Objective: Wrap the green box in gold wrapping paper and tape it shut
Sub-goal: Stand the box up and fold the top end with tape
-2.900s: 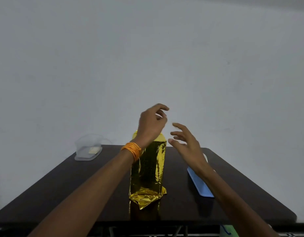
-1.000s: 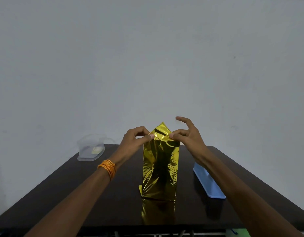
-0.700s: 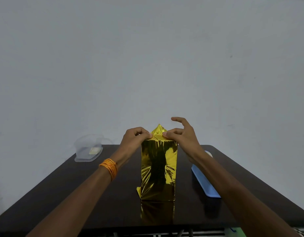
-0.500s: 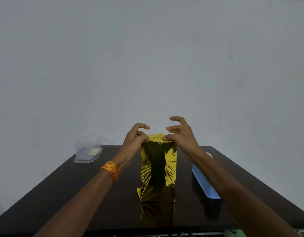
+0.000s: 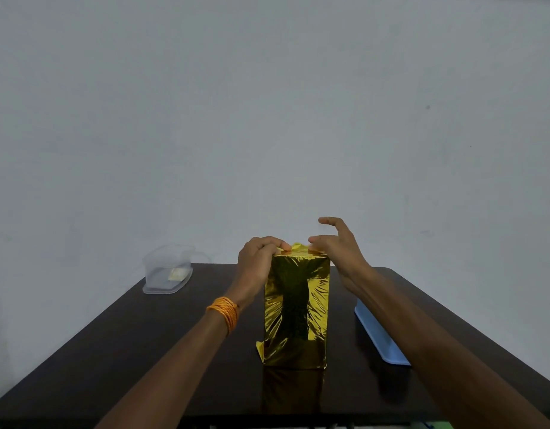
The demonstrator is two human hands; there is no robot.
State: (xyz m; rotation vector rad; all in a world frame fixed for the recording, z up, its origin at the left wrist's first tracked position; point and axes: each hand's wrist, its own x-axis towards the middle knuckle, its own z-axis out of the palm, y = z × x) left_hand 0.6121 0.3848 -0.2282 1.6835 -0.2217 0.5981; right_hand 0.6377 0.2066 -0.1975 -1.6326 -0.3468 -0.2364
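The box, fully covered in gold wrapping paper (image 5: pixel 295 311), stands upright on end in the middle of the dark table (image 5: pixel 143 351); no green shows. My left hand (image 5: pixel 256 261) is at its top left corner, fingers curled over the folded paper on the top face. At the top right corner my right hand (image 5: pixel 338 252) presses the paper down with its fingertips, the index finger lifted clear. A small crumpled flap of paper sticks up between the two hands. At the bottom left corner a bit of paper juts out.
A clear plastic container (image 5: pixel 168 270) with a small yellowish piece inside sits at the table's far left corner. A flat blue tray (image 5: pixel 379 339) lies to the right of the box, partly under my right forearm. A plain wall stands behind the table.
The pointed paper flap that stood up at the top has been folded down flat onto the box. Both hands have sunk onto the top edge; the box has stayed in place.
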